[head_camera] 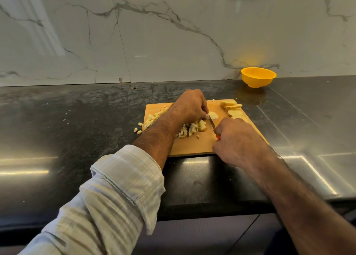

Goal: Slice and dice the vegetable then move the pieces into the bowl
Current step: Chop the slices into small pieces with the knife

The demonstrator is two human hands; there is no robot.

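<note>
A wooden cutting board (194, 145) lies on the dark counter. My left hand (189, 105) curls its fingers over a pale potato slice (214, 115) near the board's middle. My right hand (238, 141) grips a knife (212, 124) with a red handle, its blade pointing at that slice. Diced potato pieces (189, 129) are heaped under my left wrist, and more dice (152, 118) lie at the board's left edge, some spilled onto the counter. Several uncut slices (232, 109) sit at the board's far right corner. The yellow bowl (258, 77) stands at the back right by the wall; I see nothing in it.
The marble wall (173, 33) rises behind the dark counter (77, 119). The counter's front edge runs just below the board, with a shiny steel surface (317, 129) to the right.
</note>
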